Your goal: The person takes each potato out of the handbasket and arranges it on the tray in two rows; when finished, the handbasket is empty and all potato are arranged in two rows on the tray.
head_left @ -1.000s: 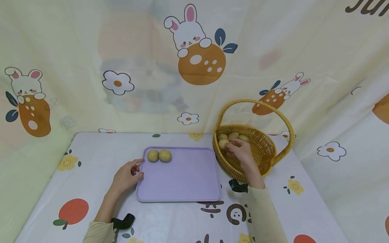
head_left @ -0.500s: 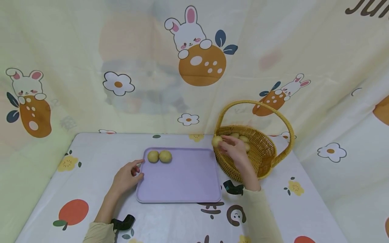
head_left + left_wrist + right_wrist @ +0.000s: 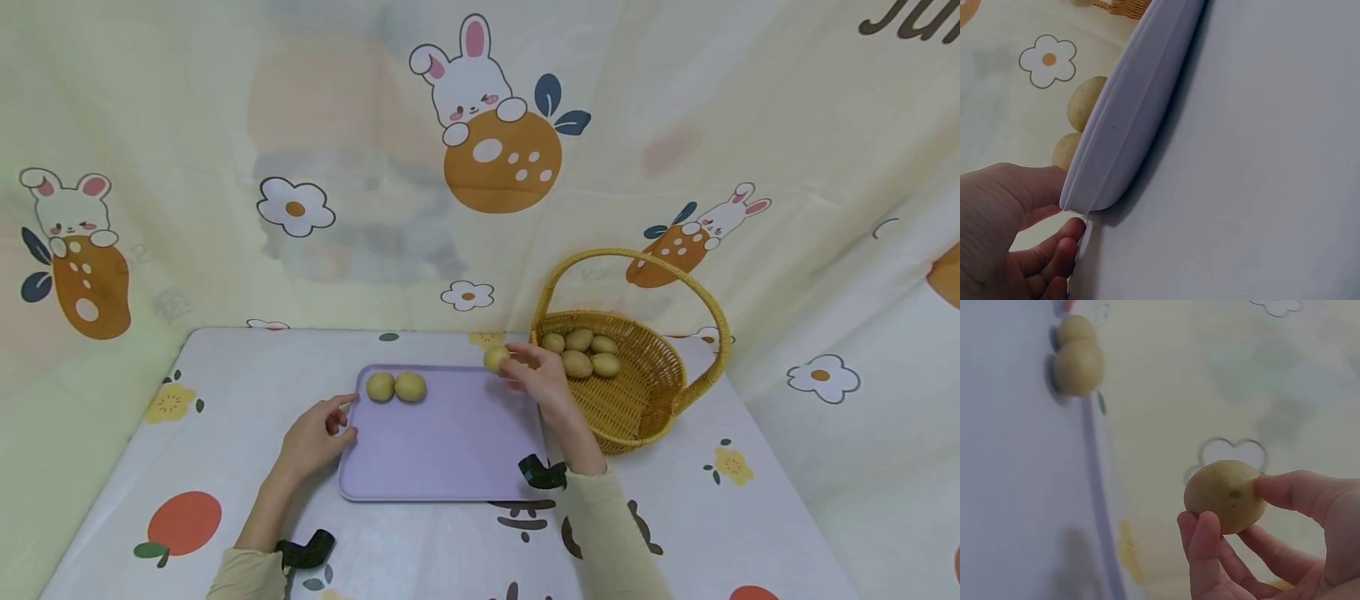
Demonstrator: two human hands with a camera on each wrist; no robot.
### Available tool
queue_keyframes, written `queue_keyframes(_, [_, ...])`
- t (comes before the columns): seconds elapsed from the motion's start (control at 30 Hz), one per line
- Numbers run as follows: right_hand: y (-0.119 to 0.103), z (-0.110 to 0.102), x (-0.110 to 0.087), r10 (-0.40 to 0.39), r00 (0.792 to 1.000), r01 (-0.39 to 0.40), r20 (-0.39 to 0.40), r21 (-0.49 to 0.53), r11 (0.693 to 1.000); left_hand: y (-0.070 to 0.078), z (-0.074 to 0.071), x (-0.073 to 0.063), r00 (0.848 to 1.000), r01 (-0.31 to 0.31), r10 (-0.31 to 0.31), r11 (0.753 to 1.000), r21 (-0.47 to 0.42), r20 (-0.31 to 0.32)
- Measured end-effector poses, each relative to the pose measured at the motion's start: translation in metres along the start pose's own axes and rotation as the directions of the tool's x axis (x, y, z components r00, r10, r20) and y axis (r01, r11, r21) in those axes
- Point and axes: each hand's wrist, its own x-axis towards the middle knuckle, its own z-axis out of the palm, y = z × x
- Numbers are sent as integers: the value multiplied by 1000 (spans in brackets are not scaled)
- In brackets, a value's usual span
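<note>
At the far left of the work, the left hand (image 3: 315, 432) rests against the left edge of the lilac tray (image 3: 442, 454), its index finger and thumb spread apart along the rim and the other fingers loosely bent. The tray lies flat on the white table (image 3: 427, 550). In its back left corner, just ahead and to the right of that hand, sit a first potato (image 3: 380, 387) and a second potato (image 3: 410, 387), side by side. Farther right, the held potato (image 3: 497, 360) is lifted near the tray's back right corner, pinched between the thumb and fingertips of the right hand (image 3: 542, 382), on that hand's left side. Right of the hand stands the wicker basket (image 3: 651, 379), with five potatoes (image 3: 577, 364) clustered inside at its back left.
</note>
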Motion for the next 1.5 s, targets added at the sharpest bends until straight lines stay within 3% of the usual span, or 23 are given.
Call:
queue_keyframes(0.23, [22,26,3,-38,998,40,50,-40,998,0,1,1,1000,-2,2,1000,-6,3])
queue_keyframes(0.43, [40,49,10,11,999,-7,33,-121,993,0,1,-1,1000,-7,7,1000,-9,-17])
queue_keyframes(0.6, [49,63,11,4,999,1,48,-108,994,0,1,-2,999,-12,11,1000,-8,-32])
queue_keyframes(1.0, [45,83,7,-30,997,39,77,-113,993,0,0,0,1000,-4,4,1000,-7,-7])
queue_keyframes(1.5, [41,84,4,-41,996,53,78,-171,984,0,1,1,1000,-17,17,1000,-8,-16])
